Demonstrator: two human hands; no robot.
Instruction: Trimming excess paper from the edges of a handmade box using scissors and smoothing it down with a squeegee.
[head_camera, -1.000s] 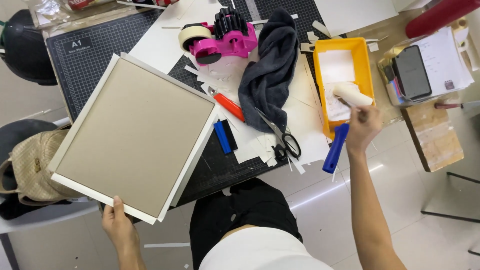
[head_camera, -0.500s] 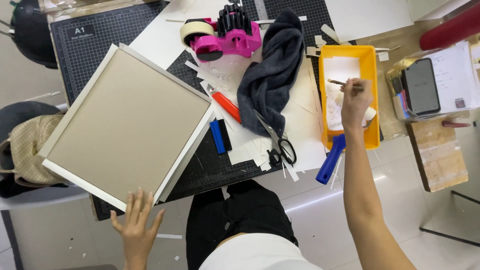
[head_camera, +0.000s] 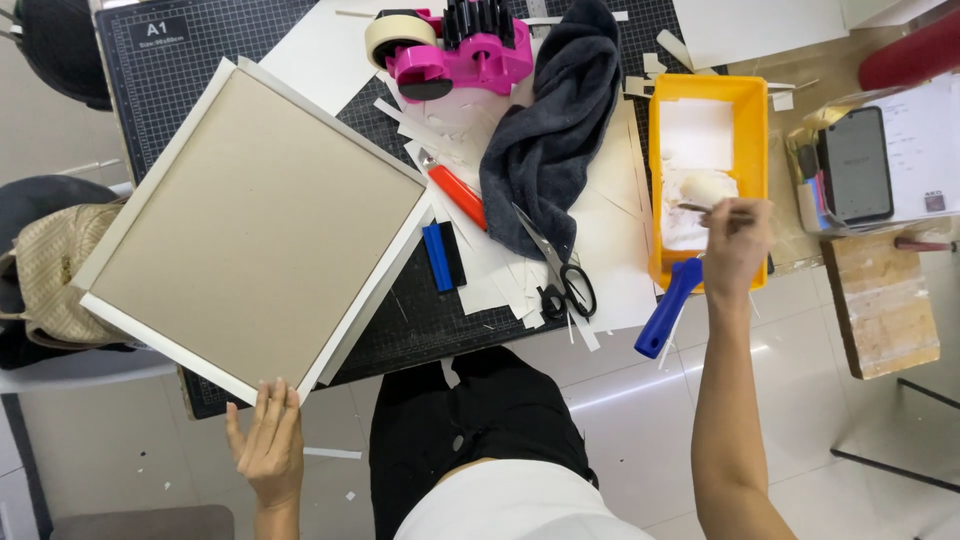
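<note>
Since the earlier frame, the right hand (head_camera: 738, 245) has moved from the paint roller (head_camera: 690, 255) to a thin brush (head_camera: 715, 209), fingers pinched on its handle over the yellow tray (head_camera: 757, 130). Its bristles are hard to make out. Left hand (head_camera: 268, 440), fingers together and flat, touches the near corner of the framed board (head_camera: 255, 215).

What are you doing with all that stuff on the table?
A person sits at a cutting mat. Their left hand is open at the near corner of a big white-edged board. Their right hand holds a thin brush over a yellow tray that holds white paste and a blue-handled roller. Scissors, a dark cloth and a pink tape dispenser lie between.
</note>
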